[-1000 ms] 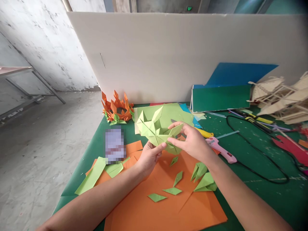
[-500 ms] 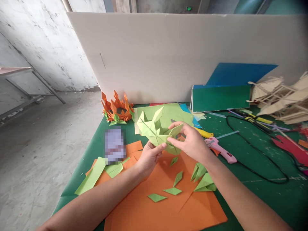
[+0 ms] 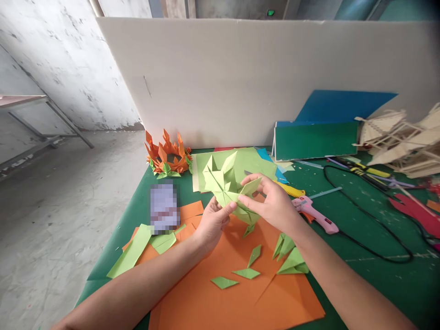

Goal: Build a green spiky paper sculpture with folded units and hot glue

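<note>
A light green folded-paper crown with pointed tips is held up between both hands. My left hand pinches its lower edge, thumb in front. On the right side, my right hand grips it beside one of its pointed leaves, with thumb and fingers closed on the paper. Under the hands lies a large orange paper sheet. Small green folded leaf pieces are scattered over it, and larger green folded pieces sit near my right forearm.
An orange and green paper crown stands at the back left. A pink glue gun with a black cord lies at the right, near a yellow cutter. Blue and green boards lean against a pale panel. Green strips lie left.
The green crown has turned slightly and shifted to the right in my hands. Both hands keep their hold and have barely moved.
</note>
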The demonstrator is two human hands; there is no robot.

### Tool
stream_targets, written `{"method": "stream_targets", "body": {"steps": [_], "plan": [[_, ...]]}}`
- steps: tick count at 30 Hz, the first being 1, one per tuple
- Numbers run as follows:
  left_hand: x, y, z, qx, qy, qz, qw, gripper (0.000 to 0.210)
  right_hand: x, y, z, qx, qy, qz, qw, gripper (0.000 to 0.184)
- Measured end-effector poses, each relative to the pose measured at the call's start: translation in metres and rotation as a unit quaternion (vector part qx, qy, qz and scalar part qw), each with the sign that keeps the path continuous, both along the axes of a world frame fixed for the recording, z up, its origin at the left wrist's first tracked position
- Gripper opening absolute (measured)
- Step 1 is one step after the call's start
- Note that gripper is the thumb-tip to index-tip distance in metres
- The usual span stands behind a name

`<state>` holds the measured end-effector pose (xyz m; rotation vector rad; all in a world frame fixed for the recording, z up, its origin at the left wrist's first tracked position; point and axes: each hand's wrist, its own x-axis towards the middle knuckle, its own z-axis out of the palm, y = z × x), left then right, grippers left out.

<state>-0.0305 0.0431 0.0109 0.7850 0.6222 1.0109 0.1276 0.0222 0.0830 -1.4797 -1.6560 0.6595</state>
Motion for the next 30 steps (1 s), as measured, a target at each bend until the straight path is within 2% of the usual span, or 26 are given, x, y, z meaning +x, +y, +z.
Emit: {"method": "stream_targets", "body": {"steps": [11, 16, 26, 30], "plan": [[0.002, -0.0038, 0.0073, 0.0, 0.006, 0.02, 1.0, 0.033, -0.0045, -0.0039, -0.0007, 0.035, -0.006, -0.034, 0.999, 0.024], [0.001, -0.0039, 0.0069, 0.005, 0.012, 0.023, 1.0, 0.032, -0.0047, -0.0026, 0.0012, 0.018, -0.033, -0.028, 0.999, 0.037], [0.0007, -0.0047, 0.0074, -0.004, 0.007, 0.024, 1.0, 0.034, -0.0057, -0.0046, 0.001, 0.026, -0.042, -0.034, 0.998, 0.041], [-0.0015, -0.0047, 0.0086, -0.002, 0.0, 0.023, 1.0, 0.032, -0.0037, -0.0048, 0.0039, 0.006, -0.006, -0.026, 1.0, 0.039]]}}
